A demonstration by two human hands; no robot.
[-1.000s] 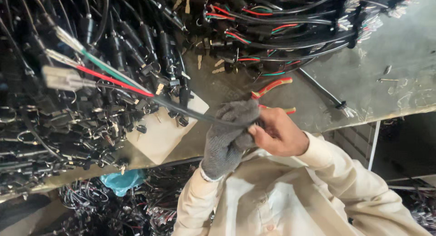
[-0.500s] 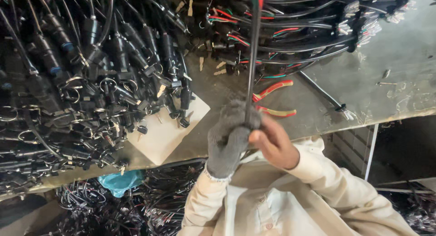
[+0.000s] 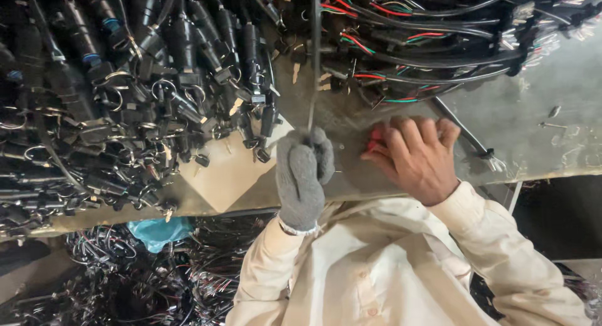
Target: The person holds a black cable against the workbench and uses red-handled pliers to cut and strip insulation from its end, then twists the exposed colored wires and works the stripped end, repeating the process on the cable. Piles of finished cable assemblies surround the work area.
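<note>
The cable is a thin dark line running straight away from the person, its long axis pointing from the near edge of the table toward the far side, where it runs out of view at the top of the picture. Nearest to the body, the left hand, in a grey knitted glove, is closed in a fist around the cable's near end, so the cable rises directly out of the top of that fist. Just to the right, the bare right hand lies palm down on the table with its fingers curled over a red-handled tool; whether it grips the tool or only covers it I cannot tell. This hand is apart from the cable, so the left hand is the nearer one. Farther off, heaps of black cable assemblies lie left and right of the cable.
</note>
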